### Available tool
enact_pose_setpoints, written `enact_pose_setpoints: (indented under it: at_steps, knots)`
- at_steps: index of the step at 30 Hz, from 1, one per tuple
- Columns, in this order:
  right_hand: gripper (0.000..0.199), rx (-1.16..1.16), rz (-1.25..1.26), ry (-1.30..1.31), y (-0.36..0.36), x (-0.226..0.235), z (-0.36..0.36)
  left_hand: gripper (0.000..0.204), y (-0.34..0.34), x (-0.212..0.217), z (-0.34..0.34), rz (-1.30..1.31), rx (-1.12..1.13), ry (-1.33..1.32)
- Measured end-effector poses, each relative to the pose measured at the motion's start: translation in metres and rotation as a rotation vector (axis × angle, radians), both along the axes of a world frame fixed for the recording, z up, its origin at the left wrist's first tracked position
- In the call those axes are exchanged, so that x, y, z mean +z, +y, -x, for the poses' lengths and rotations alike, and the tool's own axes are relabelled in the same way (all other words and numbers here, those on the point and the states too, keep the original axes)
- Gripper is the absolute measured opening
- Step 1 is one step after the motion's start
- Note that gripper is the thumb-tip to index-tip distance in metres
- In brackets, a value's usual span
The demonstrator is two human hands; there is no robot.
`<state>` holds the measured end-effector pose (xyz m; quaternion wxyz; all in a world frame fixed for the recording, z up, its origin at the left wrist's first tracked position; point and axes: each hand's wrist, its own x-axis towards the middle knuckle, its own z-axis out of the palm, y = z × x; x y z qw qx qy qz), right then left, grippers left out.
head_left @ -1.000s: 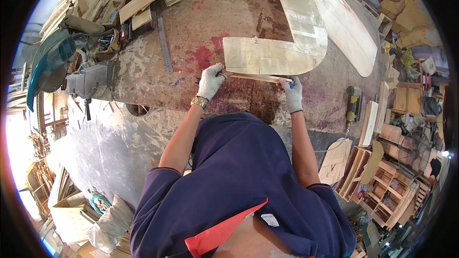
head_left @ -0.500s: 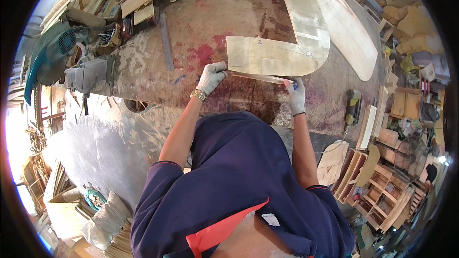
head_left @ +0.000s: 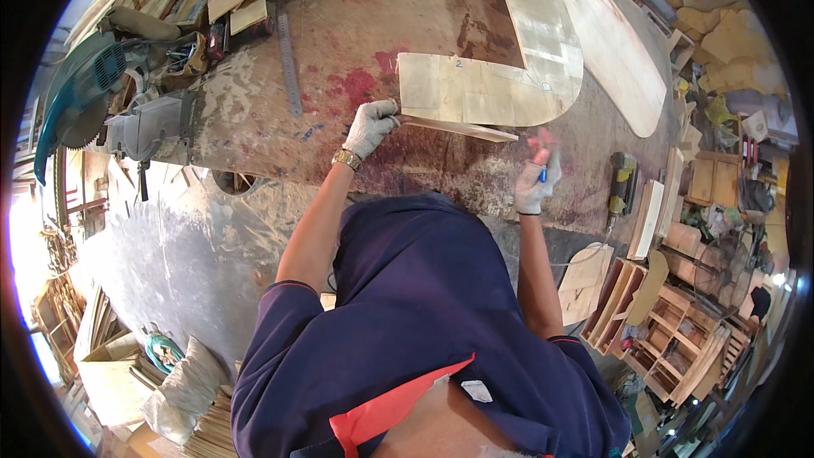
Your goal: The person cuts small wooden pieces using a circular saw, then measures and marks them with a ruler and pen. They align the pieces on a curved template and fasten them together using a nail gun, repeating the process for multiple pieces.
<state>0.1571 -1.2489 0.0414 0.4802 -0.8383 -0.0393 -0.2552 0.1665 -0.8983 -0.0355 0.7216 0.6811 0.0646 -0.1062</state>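
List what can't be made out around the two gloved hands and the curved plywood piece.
- Head view: the thing in the right hand is motion-blurred, reddish with a blue bit; its kind is unclear.
- The left hand covers the corner of the thin strip.
- The curved plywood piece hides the strip's far edge.

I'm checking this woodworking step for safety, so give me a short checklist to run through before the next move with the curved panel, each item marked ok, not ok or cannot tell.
1. Left hand in a white knit glove holds the near corner of the pale curved plywood panel: ok.
2. Right hand clear of the panel: ok.
3. Small blue object in the right-hand grip identified: cannot tell, blurred.
4. Thin wooden strip lies along the panel's near edge: ok.
5. Teal mitre saw well away from both hands: ok.
6. Long steel ruler clear of the panel: ok.
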Motion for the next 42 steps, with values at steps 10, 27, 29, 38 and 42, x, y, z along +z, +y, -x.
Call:
enact_pose_setpoints:
  at_steps: [10, 27, 29, 38, 42]
  knots:
    - [0.012, 0.376, 0.311, -0.201, 0.072, -0.014, -0.019, 0.013, -0.001, -0.023, -0.003, -0.011, 0.024, -0.111]
    - [0.018, 0.366, 0.315, -0.197, 0.088, -0.06, -0.02, 0.008, -0.006, -0.001, 0.0, -0.15, 0.043, -0.147]
    - [0.018, 0.359, 0.306, -0.19, 0.089, -0.062, -0.02, 0.006, -0.005, 0.001, -0.001, -0.178, 0.028, -0.143]
    - [0.016, 0.347, 0.272, -0.136, 0.09, -0.06, -0.019, 0.025, -0.01, 0.006, 0.001, -0.171, 0.082, -0.147]
    - [0.017, 0.339, 0.276, -0.144, 0.091, -0.06, -0.019, 0.026, -0.009, 0.008, 0.0, -0.191, 0.072, -0.128]
